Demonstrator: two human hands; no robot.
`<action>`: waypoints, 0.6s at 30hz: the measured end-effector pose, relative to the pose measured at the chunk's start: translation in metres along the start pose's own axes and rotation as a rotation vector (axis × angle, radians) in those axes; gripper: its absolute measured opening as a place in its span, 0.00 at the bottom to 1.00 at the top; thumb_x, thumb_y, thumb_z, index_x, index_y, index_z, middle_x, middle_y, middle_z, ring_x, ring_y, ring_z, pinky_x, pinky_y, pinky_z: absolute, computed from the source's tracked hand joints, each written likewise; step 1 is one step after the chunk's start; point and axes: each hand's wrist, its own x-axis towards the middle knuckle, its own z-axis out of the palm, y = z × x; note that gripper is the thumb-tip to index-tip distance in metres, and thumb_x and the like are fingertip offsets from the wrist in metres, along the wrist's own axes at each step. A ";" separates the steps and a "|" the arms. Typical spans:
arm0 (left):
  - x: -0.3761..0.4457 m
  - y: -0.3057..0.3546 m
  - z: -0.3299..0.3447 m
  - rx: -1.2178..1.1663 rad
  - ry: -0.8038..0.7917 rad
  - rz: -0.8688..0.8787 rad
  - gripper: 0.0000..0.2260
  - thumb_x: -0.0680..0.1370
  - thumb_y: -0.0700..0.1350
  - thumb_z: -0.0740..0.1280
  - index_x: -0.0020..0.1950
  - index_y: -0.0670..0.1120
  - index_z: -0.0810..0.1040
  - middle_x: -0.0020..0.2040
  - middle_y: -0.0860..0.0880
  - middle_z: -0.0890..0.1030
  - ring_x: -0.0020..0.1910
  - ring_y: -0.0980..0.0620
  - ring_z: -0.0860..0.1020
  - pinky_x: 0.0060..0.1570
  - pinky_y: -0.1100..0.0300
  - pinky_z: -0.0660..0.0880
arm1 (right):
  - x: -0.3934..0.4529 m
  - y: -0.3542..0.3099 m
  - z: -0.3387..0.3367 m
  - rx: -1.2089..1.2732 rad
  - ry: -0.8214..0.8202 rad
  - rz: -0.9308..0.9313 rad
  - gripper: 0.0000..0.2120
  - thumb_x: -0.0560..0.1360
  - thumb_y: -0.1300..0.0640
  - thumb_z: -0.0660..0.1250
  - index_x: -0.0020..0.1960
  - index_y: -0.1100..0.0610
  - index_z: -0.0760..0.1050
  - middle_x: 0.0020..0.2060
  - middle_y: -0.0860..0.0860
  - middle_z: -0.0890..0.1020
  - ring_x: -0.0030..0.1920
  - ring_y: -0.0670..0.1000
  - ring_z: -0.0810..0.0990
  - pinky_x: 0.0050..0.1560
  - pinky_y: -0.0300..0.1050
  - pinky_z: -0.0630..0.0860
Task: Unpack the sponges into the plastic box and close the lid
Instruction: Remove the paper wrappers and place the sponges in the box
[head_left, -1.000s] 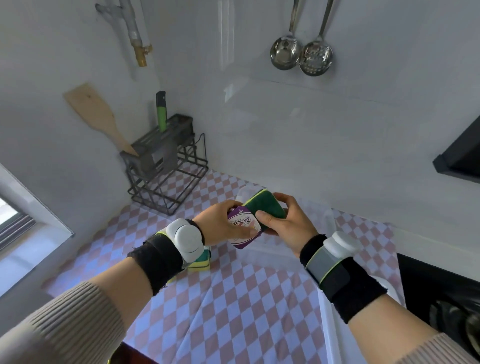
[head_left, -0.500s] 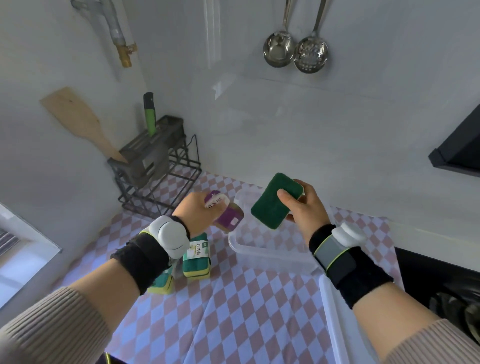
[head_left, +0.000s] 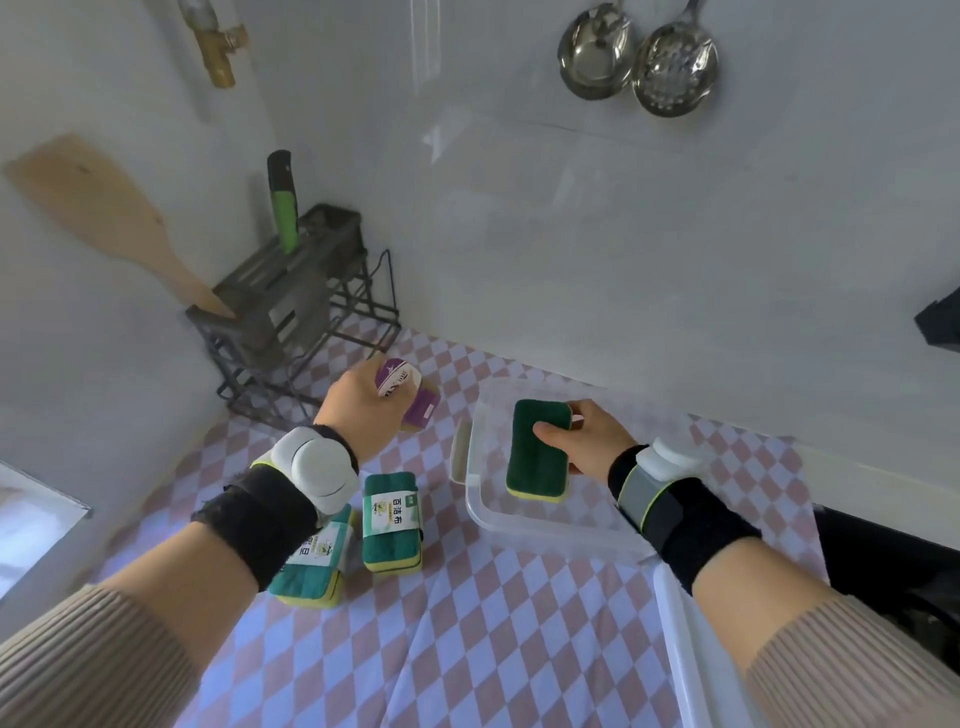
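Observation:
My right hand grips a bare green and yellow sponge and holds it inside the clear plastic box, low over its bottom. My left hand is closed on a purple and white paper wrapper, held up to the left of the box. Two wrapped sponge packs lie on the checked cloth: one just left of the box, the other partly under my left wrist. The clear lid lies at the right, beside my right forearm.
A dark wire rack with a wooden spatula and a green-handled knife stands in the back left corner. Two metal ladles hang on the wall. A black hob edge is at the right.
The two hands have parted: my right hand drew the sponge out of the wrapper and lowered it into the box, while my left hand carried the wrapper off to the left.

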 end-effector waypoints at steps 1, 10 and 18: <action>-0.001 -0.004 0.001 0.009 -0.008 -0.006 0.06 0.79 0.50 0.64 0.51 0.49 0.78 0.41 0.50 0.82 0.38 0.51 0.78 0.35 0.60 0.70 | 0.001 0.001 0.002 -0.041 -0.028 0.019 0.20 0.74 0.50 0.72 0.61 0.54 0.69 0.47 0.49 0.78 0.52 0.55 0.81 0.55 0.54 0.81; 0.006 -0.046 0.006 0.047 -0.023 -0.077 0.05 0.78 0.50 0.67 0.50 0.50 0.79 0.42 0.51 0.83 0.42 0.51 0.81 0.42 0.55 0.77 | 0.086 0.056 0.043 -0.263 -0.232 0.202 0.28 0.69 0.45 0.70 0.64 0.59 0.71 0.55 0.58 0.82 0.51 0.61 0.84 0.50 0.60 0.83; 0.013 -0.066 0.004 0.048 0.041 -0.134 0.13 0.77 0.51 0.69 0.58 0.47 0.77 0.47 0.49 0.83 0.46 0.47 0.80 0.44 0.54 0.76 | 0.066 0.034 0.052 -0.330 -0.132 0.207 0.29 0.75 0.51 0.69 0.72 0.61 0.65 0.63 0.60 0.78 0.60 0.62 0.79 0.60 0.59 0.77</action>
